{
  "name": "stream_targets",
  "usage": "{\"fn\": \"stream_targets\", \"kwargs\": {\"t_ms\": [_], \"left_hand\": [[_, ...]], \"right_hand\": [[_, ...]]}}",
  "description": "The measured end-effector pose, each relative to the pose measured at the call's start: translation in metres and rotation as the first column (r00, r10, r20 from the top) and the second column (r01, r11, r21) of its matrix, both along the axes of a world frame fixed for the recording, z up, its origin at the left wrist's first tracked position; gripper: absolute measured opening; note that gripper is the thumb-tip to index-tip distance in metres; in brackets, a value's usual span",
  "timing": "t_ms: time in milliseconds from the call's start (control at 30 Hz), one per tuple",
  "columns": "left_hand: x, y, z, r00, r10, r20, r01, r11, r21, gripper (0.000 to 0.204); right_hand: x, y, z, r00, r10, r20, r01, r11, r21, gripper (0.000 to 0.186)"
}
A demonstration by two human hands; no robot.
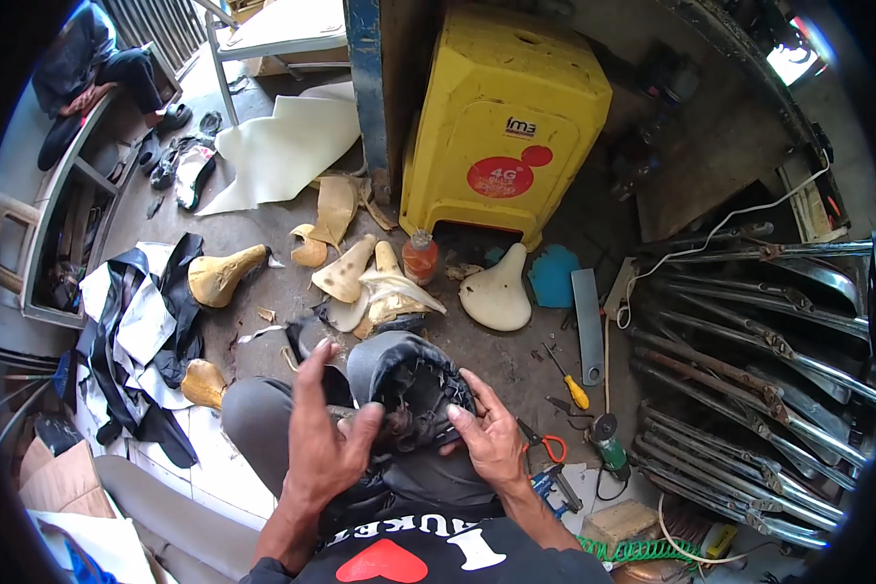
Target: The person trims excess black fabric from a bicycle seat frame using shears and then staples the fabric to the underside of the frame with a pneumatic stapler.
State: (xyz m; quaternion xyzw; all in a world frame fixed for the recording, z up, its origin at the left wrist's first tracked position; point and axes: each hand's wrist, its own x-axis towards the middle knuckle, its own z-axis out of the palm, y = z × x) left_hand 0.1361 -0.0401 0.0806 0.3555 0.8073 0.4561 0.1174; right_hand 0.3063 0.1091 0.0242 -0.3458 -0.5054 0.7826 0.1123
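A black saddle (387,358) is tilted over my lap, its hollow underside and ragged inner cover edge facing me. My right hand (492,433) grips its right rim, thumb on the inside edge and fingers around the outside. At the left side of the saddle my left hand (326,428) is raised with fingers stretched and thumb apart, holding nothing. Just beyond lie several tan foam saddle pads (346,273) and a bottle of orange stuff (419,259). A cream saddle pad (497,292) rests farther right.
A yellow plastic stool (516,107) stands ahead. Chromed metal frames (759,389) are stacked at right, near a yellow-handled screwdriver (576,391), orange-handled scissors (553,448) and a green angle grinder (610,446). Black-and-white material scraps (146,341) lie left. Another person (92,68) sits far left.
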Motion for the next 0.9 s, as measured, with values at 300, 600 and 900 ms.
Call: {"fn": "stream_targets", "kwargs": {"t_ms": [300,600,900], "left_hand": [[-0.027,0.022,-0.009,0.967,-0.118,0.223,0.133,0.990,-0.052,0.059],[-0.022,0.018,-0.005,0.953,-0.084,0.292,0.104,0.993,-0.056,0.057],[-0.031,0.015,-0.008,0.975,-0.087,0.205,0.107,0.990,-0.091,0.056]], "right_hand": [[0.034,0.050,-0.070,0.969,-0.117,0.219,0.064,0.970,0.233,0.046],[0.220,0.127,-0.279,0.401,-0.544,0.737,-0.665,0.380,0.643,0.044],[0.185,0.134,-0.253,0.541,-0.257,0.801,-0.630,0.507,0.589,0.046]]}}
